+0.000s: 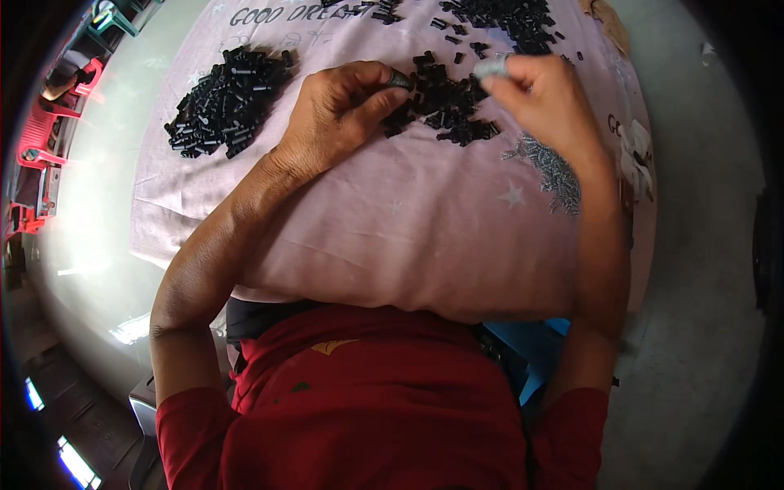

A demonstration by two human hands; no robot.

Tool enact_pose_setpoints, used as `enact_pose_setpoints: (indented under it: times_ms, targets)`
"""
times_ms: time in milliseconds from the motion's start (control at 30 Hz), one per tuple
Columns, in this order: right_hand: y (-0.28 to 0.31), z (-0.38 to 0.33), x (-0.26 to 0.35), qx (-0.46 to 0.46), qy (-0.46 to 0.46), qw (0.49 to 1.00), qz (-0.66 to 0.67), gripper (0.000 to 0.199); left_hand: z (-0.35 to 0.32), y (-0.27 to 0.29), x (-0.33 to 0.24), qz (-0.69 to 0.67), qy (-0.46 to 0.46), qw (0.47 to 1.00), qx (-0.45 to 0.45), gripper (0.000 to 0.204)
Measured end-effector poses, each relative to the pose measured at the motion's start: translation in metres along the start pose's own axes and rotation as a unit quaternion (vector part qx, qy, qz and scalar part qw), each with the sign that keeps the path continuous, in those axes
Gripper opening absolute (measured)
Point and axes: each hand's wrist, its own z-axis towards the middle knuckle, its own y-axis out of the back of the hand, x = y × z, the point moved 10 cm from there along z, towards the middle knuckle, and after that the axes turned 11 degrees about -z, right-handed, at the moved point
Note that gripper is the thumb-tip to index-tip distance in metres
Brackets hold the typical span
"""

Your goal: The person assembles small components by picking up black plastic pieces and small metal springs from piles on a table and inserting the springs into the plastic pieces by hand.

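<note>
My left hand (336,116) is closed in a pinch at the left edge of a small heap of black cylindrical plastic pieces (456,110). Something dark shows at its index fingertip; whether it is a held piece or a finger covering is unclear. On the heap's right side, my right hand (554,96) is blurred by motion, its thumb and fingers drawn together. A pale wrap (491,67) covers one of its fingertips, and anything it pinches is hidden. Small grey metal screws (549,170) lie piled just below the right hand, partly behind the wrist.
A larger pile of black pieces (229,102) lies left of my left forearm, with another pile (510,20) at the far side. A pink printed cloth (392,237) covers the table. White crumpled material (637,159) sits by the right edge. Red chairs (37,131) stand beyond, left.
</note>
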Motion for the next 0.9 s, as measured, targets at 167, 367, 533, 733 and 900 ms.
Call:
enact_pose_setpoints:
  times_ms: [167, 367, 533, 733, 900]
  targets:
    - [-0.011, -0.02, 0.031, -0.042, 0.05, 0.997, 0.045, 0.02, 0.0, -0.015, -0.007, 0.015, -0.025, 0.999, 0.039, 0.014]
    - [-0.009, -0.02, -0.006, -0.045, 0.005, 0.989, 0.141, 0.024, 0.002, -0.017, -0.015, 0.098, -0.049, 0.992, 0.061, 0.018]
    - [-0.025, -0.024, -0.007, 0.027, -0.019, 0.997, 0.069, 0.02, -0.008, -0.039, -0.047, 0.232, -0.225, 0.942, 0.093, 0.017]
    - [-0.026, -0.021, 0.001, 0.012, -0.013, 1.0, 0.022, 0.013, 0.004, -0.018, -0.019, 0.14, -0.109, 0.982, 0.059, 0.019]
    - [-0.019, -0.021, 0.018, -0.062, 0.057, 0.996, -0.023, 0.016, -0.004, -0.033, -0.041, 0.202, -0.225, 0.95, 0.078, 0.019]
